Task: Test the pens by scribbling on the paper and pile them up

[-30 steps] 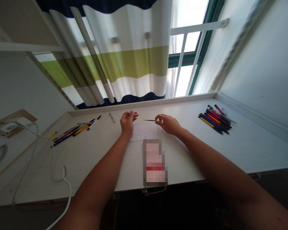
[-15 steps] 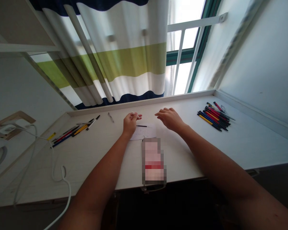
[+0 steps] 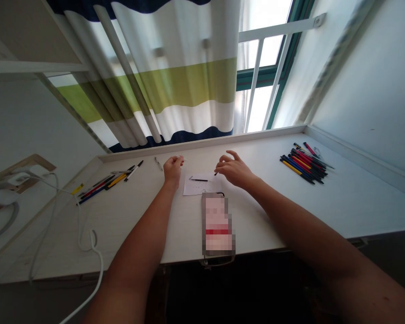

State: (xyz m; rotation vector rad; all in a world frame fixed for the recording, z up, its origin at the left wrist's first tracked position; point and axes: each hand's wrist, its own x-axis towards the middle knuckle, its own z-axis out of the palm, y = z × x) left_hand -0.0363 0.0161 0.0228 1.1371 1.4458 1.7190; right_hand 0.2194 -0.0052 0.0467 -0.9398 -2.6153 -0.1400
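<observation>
My left hand (image 3: 173, 170) is closed around a small whitish piece (image 3: 184, 159), whose end shows at the fingertips, left of and above the paper. My right hand (image 3: 232, 168) pinches a small dark piece (image 3: 216, 173) between thumb and finger, over the paper's right side. On the white paper (image 3: 193, 188), which has handwriting on it, lies a thin dark refill-like stick (image 3: 200, 180). Just below the paper lies a pixelated flat, phone-like object (image 3: 217, 220).
Several pens (image 3: 104, 182) lie at the left of the white desk (image 3: 256, 216), with a single pen (image 3: 158, 163) nearer the middle. A pile of pens (image 3: 303, 164) sits at the right. White cables (image 3: 99, 256) run down the left side.
My left hand has moved left, away from the paper's top. My right hand has lowered slightly toward the paper, and a dark piece now shows at its fingertips.
</observation>
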